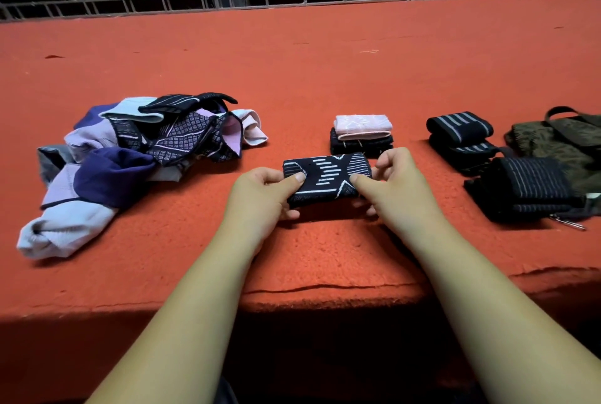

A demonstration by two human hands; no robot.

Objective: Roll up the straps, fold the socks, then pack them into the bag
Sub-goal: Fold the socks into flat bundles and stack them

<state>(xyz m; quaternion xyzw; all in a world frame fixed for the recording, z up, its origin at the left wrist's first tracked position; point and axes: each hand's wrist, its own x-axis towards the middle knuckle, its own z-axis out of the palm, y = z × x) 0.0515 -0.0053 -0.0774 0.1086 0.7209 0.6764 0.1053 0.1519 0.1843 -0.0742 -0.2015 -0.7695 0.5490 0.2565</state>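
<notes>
Folded sock: dark navy/black knit w/ white dashes, diagonal lines & a dotted patch, folded into a compact rectangle. It's held low over the red tabletop, mid-width, near the front edge. Left hand pinches its left end, thumb on top; right hand pinches the right end the same way. Just behind: stack of folded socks, pink over black. Loose sock pile twd left edge; rolled straps & camo bag twd right edge.
</notes>
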